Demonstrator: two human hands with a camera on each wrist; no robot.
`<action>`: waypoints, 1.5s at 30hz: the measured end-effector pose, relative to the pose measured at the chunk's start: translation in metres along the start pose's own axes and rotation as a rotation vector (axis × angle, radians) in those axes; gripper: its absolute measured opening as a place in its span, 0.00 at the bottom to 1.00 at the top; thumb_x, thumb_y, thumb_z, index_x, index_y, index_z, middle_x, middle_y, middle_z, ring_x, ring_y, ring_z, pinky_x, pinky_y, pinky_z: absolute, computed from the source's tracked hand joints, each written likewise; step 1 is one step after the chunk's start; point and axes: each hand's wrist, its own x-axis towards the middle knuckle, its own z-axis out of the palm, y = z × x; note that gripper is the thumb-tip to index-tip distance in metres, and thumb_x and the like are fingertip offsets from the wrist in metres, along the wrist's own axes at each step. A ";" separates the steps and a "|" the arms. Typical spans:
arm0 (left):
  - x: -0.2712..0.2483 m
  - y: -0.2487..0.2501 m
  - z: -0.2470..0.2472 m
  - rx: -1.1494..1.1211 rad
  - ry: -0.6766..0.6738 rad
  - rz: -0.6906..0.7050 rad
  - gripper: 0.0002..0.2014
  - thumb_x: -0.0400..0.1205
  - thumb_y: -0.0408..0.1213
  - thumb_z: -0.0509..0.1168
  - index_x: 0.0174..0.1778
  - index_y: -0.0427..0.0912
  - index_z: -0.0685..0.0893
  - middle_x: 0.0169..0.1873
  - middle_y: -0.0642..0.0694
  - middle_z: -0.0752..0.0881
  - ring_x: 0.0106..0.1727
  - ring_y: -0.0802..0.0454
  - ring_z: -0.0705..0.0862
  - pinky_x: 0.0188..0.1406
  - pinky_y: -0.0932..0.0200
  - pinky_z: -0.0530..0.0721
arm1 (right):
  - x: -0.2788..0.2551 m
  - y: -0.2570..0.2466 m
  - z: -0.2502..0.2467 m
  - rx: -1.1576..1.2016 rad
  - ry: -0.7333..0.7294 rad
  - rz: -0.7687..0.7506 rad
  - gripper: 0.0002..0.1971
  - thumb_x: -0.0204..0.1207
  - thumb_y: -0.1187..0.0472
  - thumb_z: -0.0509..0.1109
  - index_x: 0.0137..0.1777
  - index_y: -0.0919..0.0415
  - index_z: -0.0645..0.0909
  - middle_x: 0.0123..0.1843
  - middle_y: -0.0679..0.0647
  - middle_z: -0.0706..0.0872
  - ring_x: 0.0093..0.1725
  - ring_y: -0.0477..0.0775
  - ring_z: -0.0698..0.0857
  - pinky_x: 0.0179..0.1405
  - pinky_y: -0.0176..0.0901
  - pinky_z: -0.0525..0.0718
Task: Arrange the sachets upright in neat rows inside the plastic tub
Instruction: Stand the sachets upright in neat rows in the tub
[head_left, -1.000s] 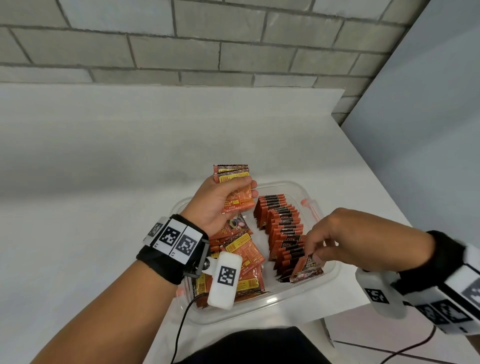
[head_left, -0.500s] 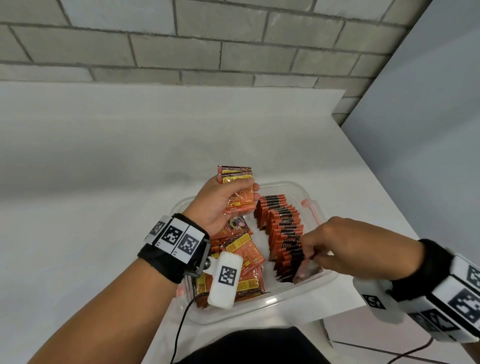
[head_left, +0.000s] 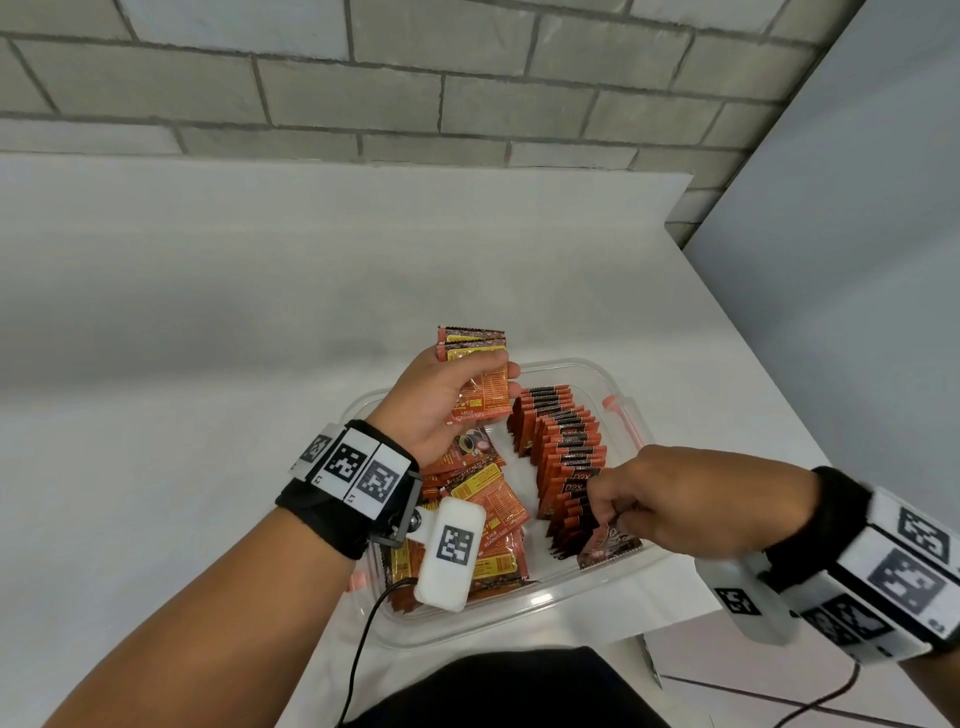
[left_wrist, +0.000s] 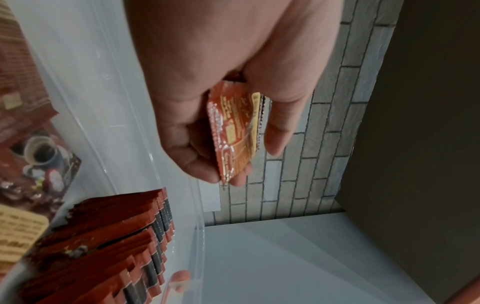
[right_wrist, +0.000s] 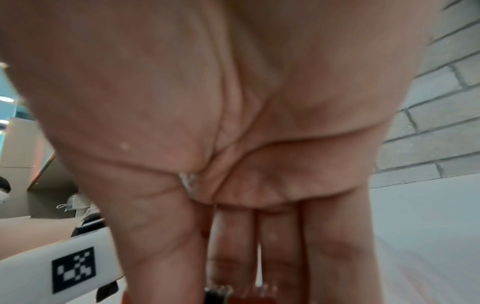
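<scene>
Grey brick wall (head_left: 395, 88) backs a broad white table (head_left: 208, 364), and the clear rectangular plastic tub (head_left: 587, 366) sits at the table's near edge, right in front of the person.

Inside the tub, along its right side, stands an upright row of orange-and-black foil sachets (head_left: 558, 441). On the tub's left side lies a loose heap of flat orange sachets (head_left: 488, 499), some hidden under the wrist camera.

Above the tub's far left corner, the left hand (head_left: 436, 400) clutches a small stack of orange sachets (head_left: 475, 376), fingers curled round it with the thumb across the front.

At the near end of the row, the right hand (head_left: 675, 499) pinches a dark red sachet (head_left: 605, 543) between thumb and fingertips; this sachet leans outward, not yet upright.

The risk, judging from this, is a domino effect: the row leans toward the tub's near wall, so a rough push could topple it. The left hand's stack could also fan out and slip if the hold loosens.
</scene>
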 end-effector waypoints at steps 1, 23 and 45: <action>0.000 0.000 0.000 0.001 0.001 0.000 0.05 0.80 0.34 0.68 0.51 0.40 0.84 0.41 0.43 0.90 0.39 0.50 0.90 0.34 0.58 0.88 | 0.000 0.000 0.000 -0.011 -0.006 0.002 0.09 0.81 0.64 0.60 0.53 0.50 0.79 0.32 0.37 0.76 0.32 0.32 0.76 0.33 0.25 0.71; 0.004 0.002 -0.003 -0.025 -0.039 0.005 0.07 0.80 0.35 0.67 0.53 0.40 0.83 0.40 0.44 0.91 0.39 0.51 0.90 0.37 0.57 0.86 | 0.016 0.009 0.029 -0.251 0.091 -0.067 0.14 0.78 0.64 0.60 0.51 0.50 0.87 0.44 0.45 0.85 0.42 0.48 0.82 0.42 0.43 0.83; 0.003 0.003 -0.001 -0.029 0.004 0.006 0.06 0.81 0.34 0.66 0.52 0.40 0.83 0.40 0.43 0.91 0.38 0.50 0.90 0.37 0.56 0.87 | 0.024 -0.005 0.031 -0.365 0.082 0.045 0.11 0.75 0.71 0.60 0.34 0.58 0.71 0.34 0.55 0.74 0.23 0.45 0.59 0.23 0.36 0.55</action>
